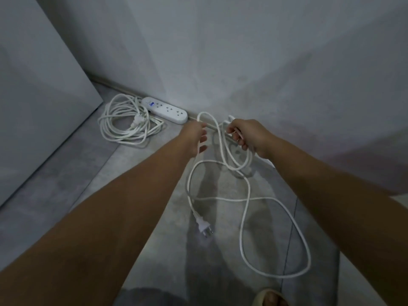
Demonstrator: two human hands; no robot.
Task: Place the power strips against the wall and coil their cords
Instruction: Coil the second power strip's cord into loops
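**Desk:** What's closest to you?

**Op:** My foot, in a sandal at the bottom edge. Both my forearms reach out over the grey floor.

**Desk:** Which step?

**Op:** I read it as strip two, coiling. The first strip lies flat along the foot of the wall, with its coil gathered just beside it on the left. That one looks finished.

**Desk:** And the second strip?

**Op:** The second strip also lies along the wall, mostly hidden behind my right hand. Only its white ends show.

**Desk:** Hands?

**Op:** The right fingers are curled round a bunch of cord loops, holding them up off the floor. My left hand is at the top of a raised loop with its fingers loosely bent. I can't tell whether it pinches the cord or only touches it.

**Desk:** How much is left?

**Op:** Most of it, by my guess. Wide slack loops sprawl across the floor towards me and cross each other. The plug lies loose between my arms.

**Desk:** Next move?

**Op:** Feed slack with the left hand into the right-hand bundle, keeping the loops even. I'd mind the crossing so it doesn't knot, and draw the plug in last. Then I'd set the coil down beside the strip.
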